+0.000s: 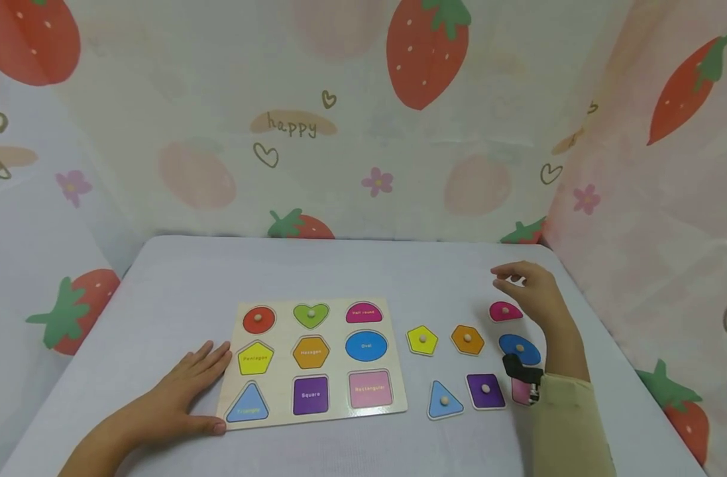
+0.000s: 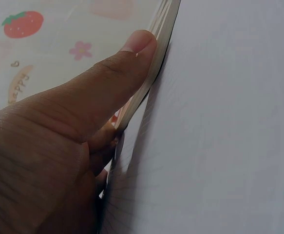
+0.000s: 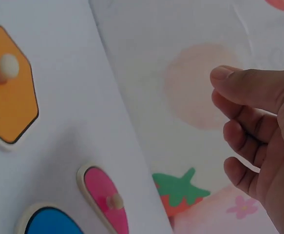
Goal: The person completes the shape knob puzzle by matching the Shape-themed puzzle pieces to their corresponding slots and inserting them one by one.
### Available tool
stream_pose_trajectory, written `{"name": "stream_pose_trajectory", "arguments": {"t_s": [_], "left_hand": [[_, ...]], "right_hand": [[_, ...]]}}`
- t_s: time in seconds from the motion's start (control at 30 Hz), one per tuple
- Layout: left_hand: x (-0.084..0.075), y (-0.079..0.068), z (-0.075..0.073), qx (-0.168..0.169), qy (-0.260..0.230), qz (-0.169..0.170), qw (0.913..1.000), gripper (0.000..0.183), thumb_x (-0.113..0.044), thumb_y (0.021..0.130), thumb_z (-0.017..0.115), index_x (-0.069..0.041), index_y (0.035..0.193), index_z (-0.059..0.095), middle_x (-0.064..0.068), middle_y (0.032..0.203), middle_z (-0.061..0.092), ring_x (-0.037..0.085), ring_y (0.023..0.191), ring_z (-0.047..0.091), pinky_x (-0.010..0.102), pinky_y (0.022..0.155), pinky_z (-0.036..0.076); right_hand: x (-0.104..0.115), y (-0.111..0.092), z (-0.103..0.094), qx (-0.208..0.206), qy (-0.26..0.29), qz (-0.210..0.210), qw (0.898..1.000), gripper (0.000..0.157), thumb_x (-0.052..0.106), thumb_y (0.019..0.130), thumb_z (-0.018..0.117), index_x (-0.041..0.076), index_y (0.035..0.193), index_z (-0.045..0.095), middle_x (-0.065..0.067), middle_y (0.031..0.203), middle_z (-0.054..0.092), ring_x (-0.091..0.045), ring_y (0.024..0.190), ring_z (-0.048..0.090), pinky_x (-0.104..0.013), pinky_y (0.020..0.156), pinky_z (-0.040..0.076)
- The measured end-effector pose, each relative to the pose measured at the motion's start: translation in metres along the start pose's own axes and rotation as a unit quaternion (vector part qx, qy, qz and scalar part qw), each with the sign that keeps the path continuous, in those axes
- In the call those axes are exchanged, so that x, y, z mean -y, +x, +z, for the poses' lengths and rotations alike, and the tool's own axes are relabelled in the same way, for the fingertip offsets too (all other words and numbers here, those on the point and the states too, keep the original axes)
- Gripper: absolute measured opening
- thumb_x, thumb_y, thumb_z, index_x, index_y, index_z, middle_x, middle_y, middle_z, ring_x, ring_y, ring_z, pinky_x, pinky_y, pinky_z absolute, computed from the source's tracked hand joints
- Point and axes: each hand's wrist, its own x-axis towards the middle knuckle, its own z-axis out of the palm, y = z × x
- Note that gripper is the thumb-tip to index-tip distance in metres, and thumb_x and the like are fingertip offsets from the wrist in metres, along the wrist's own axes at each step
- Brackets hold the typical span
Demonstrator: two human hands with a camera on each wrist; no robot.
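Note:
A wooden shape puzzle board (image 1: 399,391) lies at the middle of the table. A red circle (image 1: 258,320) and a green heart (image 1: 311,317), both knobbed, sit in its top row; its other places show printed shapes, most with names. At the board's left edge, my left hand (image 1: 181,391) lies with fingers extended, and its thumb (image 2: 139,46) is against the edge in the left wrist view. My right hand (image 1: 533,295), fingers loosely bent and holding nothing, hovers over the right side, nearest the magenta half round (image 1: 505,311).
Right of the board lie more knobbed pieces: a yellow pentagon (image 1: 421,340), orange hexagon (image 1: 467,340), blue oval (image 1: 520,349), light blue triangle (image 1: 444,401) and purple square (image 1: 485,391). A pink piece (image 1: 521,392) is partly hidden by the wrist camera (image 1: 525,372). Strawberry-print curtains (image 1: 363,179) surround the table.

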Motion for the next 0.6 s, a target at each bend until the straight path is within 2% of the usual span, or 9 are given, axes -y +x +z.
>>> {"name": "stream_pose_trajectory", "arguments": {"t_s": [0.13, 0.27, 0.47, 0.6], "left_hand": [[-0.001, -0.001, 0.000, -0.001, 0.001, -0.003, 1.0000, 0.121, -0.080, 0.069, 0.072, -0.017, 0.163, 0.029, 0.003, 0.171, 0.024, 0.036, 0.159, 0.008, 0.005, 0.108, -0.021], [-0.003, -0.001, -0.001, 0.000, -0.001, -0.005, 1.0000, 0.121, -0.079, 0.069, 0.072, -0.017, 0.163, 0.029, 0.003, 0.171, 0.023, 0.036, 0.159, 0.007, 0.005, 0.108, -0.021], [-0.003, -0.002, -0.001, -0.003, 0.001, -0.001, 1.0000, 0.121, -0.081, 0.069, 0.071, -0.018, 0.163, 0.029, 0.002, 0.171, 0.024, 0.036, 0.158, 0.009, 0.004, 0.108, -0.020], [-0.003, -0.002, -0.002, -0.004, 0.002, 0.002, 1.0000, 0.120, -0.081, 0.069, 0.071, -0.018, 0.163, 0.030, 0.002, 0.171, 0.024, 0.037, 0.158, 0.009, 0.003, 0.108, -0.020]], "right_hand": [[-0.014, -0.001, 0.002, 0.012, -0.001, 0.016, 1.000, 0.031, 0.025, 0.100, 0.068, 0.009, 0.126, 0.072, -0.012, 0.110, 0.067, -0.029, 0.107, 0.054, -0.041, 0.083, 0.047], [-0.025, -0.003, 0.002, 0.027, 0.005, 0.040, 0.999, 0.035, 0.029, 0.101, 0.067, 0.008, 0.128, 0.070, -0.014, 0.115, 0.068, -0.030, 0.107, 0.054, -0.039, 0.082, 0.047], [-0.041, -0.008, 0.006, 0.053, 0.005, 0.084, 0.995, 0.037, 0.027, 0.101, 0.066, 0.006, 0.132, 0.067, -0.018, 0.118, 0.066, -0.030, 0.105, 0.054, -0.034, 0.080, 0.049], [-0.049, -0.010, 0.009, 0.078, 0.015, 0.106, 0.991, 0.038, 0.026, 0.102, 0.065, 0.006, 0.134, 0.066, -0.020, 0.122, 0.065, -0.032, 0.107, 0.055, -0.040, 0.086, 0.053]]}}
